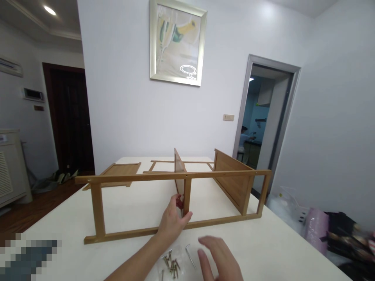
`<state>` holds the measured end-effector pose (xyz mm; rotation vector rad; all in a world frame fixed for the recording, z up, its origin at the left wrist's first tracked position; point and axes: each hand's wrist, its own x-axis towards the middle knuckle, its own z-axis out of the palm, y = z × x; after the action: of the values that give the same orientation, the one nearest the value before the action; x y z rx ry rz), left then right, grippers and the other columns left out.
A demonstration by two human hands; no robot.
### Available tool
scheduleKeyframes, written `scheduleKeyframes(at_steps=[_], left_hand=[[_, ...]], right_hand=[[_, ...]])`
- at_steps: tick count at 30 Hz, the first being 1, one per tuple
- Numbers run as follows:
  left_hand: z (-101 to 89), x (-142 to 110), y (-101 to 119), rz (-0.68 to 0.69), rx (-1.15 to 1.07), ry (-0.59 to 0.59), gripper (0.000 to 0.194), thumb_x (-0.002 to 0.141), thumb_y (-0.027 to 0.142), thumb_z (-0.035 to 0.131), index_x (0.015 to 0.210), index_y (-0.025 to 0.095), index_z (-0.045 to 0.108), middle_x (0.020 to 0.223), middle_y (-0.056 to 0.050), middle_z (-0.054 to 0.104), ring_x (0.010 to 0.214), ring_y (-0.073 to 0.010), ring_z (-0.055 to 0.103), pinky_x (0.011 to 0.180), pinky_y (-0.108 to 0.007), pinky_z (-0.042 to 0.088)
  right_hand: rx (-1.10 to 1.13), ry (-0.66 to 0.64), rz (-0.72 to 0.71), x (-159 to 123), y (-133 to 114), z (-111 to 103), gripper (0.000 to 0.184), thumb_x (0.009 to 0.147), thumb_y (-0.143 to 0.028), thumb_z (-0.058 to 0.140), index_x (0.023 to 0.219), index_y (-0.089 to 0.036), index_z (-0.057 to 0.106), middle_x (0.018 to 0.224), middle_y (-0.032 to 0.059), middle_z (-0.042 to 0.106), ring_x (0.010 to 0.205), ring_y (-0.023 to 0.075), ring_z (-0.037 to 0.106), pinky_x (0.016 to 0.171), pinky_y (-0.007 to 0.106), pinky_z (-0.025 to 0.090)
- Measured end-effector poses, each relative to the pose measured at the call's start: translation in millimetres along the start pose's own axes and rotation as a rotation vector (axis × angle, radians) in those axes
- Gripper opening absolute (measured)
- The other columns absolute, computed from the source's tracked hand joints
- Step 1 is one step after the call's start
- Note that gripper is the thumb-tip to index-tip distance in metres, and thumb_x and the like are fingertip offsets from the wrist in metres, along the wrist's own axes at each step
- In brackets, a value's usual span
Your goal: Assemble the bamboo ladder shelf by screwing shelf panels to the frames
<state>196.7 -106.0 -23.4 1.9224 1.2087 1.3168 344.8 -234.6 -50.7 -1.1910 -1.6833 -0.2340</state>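
A wooden frame (137,177) stands on its long edge on the white table. My left hand (171,219) is closed around the lower part of its middle crossbar (187,195), where a wooden shelf panel (179,168) meets it upright. Another shelf panel (231,179) joins the frame farther right. My right hand (220,259) hovers low over the table, holding nothing, thumb and fingers apart. Left of it lies a hex key (191,256). Several screws (171,264) rest on a clear plastic bag, partly below my left forearm.
At the back left of the table (140,203) lies a slatted-looking wooden panel (121,169). A second wooden frame (161,161) lies flat behind the standing one. Bagged items and a pink roll (316,230) are beyond the right edge. A person (243,138) is visible through the doorway.
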Motion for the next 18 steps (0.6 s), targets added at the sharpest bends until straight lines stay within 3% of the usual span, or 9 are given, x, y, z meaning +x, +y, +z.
scheduleKeyframes(at_steps=[4, 5, 9, 12, 18], left_hand=[[0.8, -1, 0, 0.021, -0.024, 0.006, 0.055, 0.074, 0.03, 0.064, 0.123, 0.017, 0.042, 0.102, -0.008, 0.067, 0.094, -0.0226, 0.065, 0.086, -0.037, 0.049], [0.9, -1, 0, 0.021, -0.037, -0.003, 0.054, 0.075, 0.03, 0.063, 0.123, 0.018, 0.042, 0.103, -0.008, 0.067, 0.094, -0.0225, 0.065, 0.086, -0.036, 0.049], [1.3, -2, 2, -0.006, -0.078, -0.028, 0.045, 0.079, 0.029, 0.059, 0.121, 0.019, 0.044, 0.108, -0.01, 0.069, 0.094, -0.0229, 0.067, 0.085, -0.036, 0.05], [0.8, -2, 1, 0.018, -0.059, -0.026, 0.038, 0.083, 0.028, 0.054, 0.119, 0.019, 0.045, 0.115, -0.012, 0.067, 0.103, -0.0236, 0.065, 0.091, -0.036, 0.048], [-1.4, -5, -4, 0.076, 0.024, -0.062, 0.038, 0.085, 0.021, 0.046, 0.122, 0.017, 0.043, 0.122, -0.015, 0.062, 0.109, -0.024, 0.062, 0.095, -0.038, 0.046]], right_hand=[[0.244, -0.172, 0.428, 65, -5, 17, 0.043, 0.089, -0.033, 0.053, 0.129, -0.018, 0.056, 0.126, 0.0138, 0.064, 0.107, 0.0247, 0.065, 0.079, 0.035, 0.058], [0.318, -0.218, 0.481, 78, -7, 23, 0.045, 0.088, -0.03, 0.053, 0.131, -0.018, 0.055, 0.129, 0.0138, 0.062, 0.11, 0.0244, 0.064, 0.084, 0.036, 0.056], [0.545, -0.3, 0.44, 98, -10, 46, 0.041, 0.087, -0.023, 0.051, 0.127, -0.022, 0.058, 0.118, 0.0074, 0.069, 0.102, 0.0211, 0.066, 0.089, 0.035, 0.052], [0.445, -0.253, 0.433, 92, -10, 55, 0.034, 0.09, -0.028, 0.051, 0.12, -0.021, 0.063, 0.11, 0.0081, 0.071, 0.096, 0.0231, 0.067, 0.086, 0.035, 0.051], [0.37, -0.229, 0.334, 72, -7, 55, 0.041, 0.098, -0.039, 0.039, 0.131, -0.022, 0.057, 0.119, 0.0104, 0.067, 0.11, 0.0242, 0.062, 0.094, 0.035, 0.047]])
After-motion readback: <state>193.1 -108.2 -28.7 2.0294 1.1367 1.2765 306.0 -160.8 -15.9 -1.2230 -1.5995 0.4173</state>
